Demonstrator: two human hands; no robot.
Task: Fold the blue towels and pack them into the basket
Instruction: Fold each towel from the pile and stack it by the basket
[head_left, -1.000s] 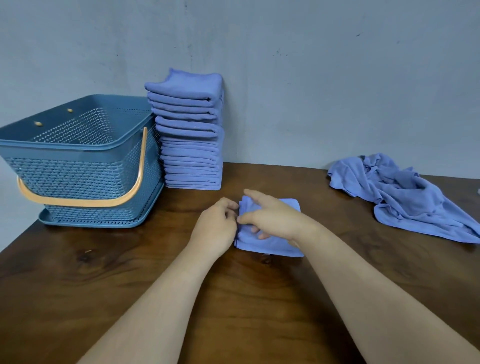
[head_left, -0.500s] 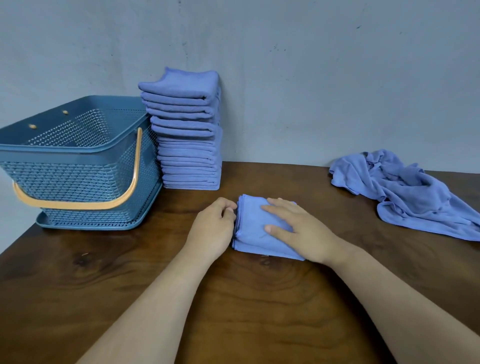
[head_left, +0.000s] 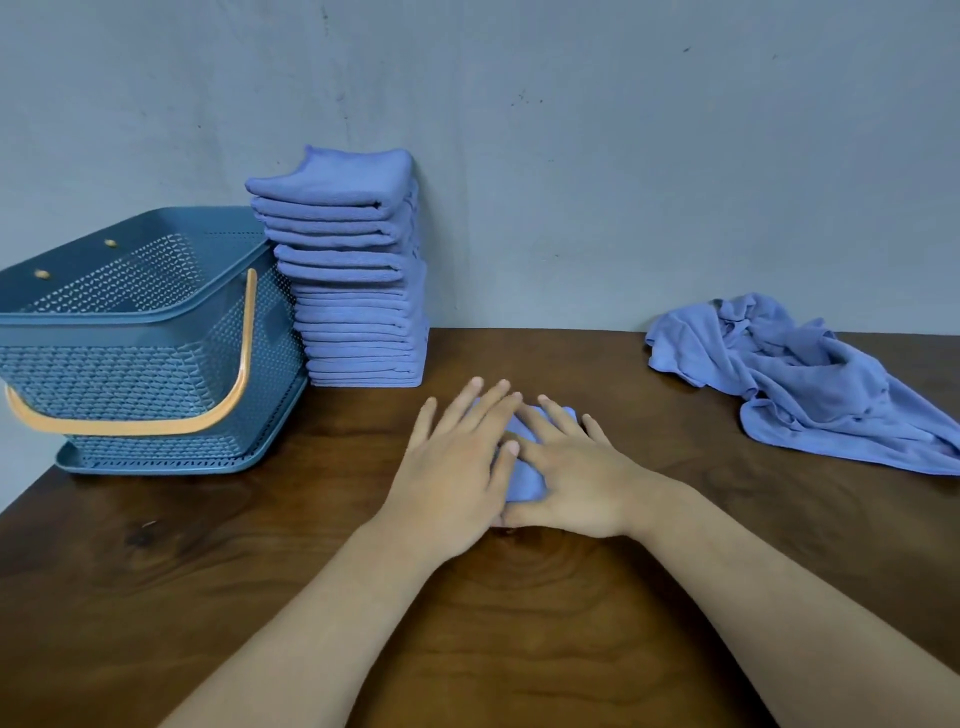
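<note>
Brown wooden table (head_left: 208, 597) carries a folded blue towel (head_left: 522, 480) at its middle, pressed flat beneath the left hand (head_left: 457, 467) and right hand (head_left: 571, 478), fingers straight and spread. Farther back stand the blue basket (head_left: 130, 364), a folded stack (head_left: 358, 280) and a crumpled towel (head_left: 810, 384).

Flat, diffuse, slightly dim light with a cool blue-grey cast. Soft-edged shadows only: faint under both forearms on the dark brown wooden counter (head_left: 156, 597), deeper under the base of the blue perforated plastic basket (head_left: 130, 374). Dull sheen on the wood grain just short of the wrists. Slight motion blur on the fingertips of the left hand (head_left: 452, 467); right hand (head_left: 576, 483) a touch sharper. Wide-angle bending toward the frame edges, seen in the lean of the basket at left. Grey plaster wall (head_left: 623, 156) darker toward the upper corners. Overall soft, compressed detail.
</note>
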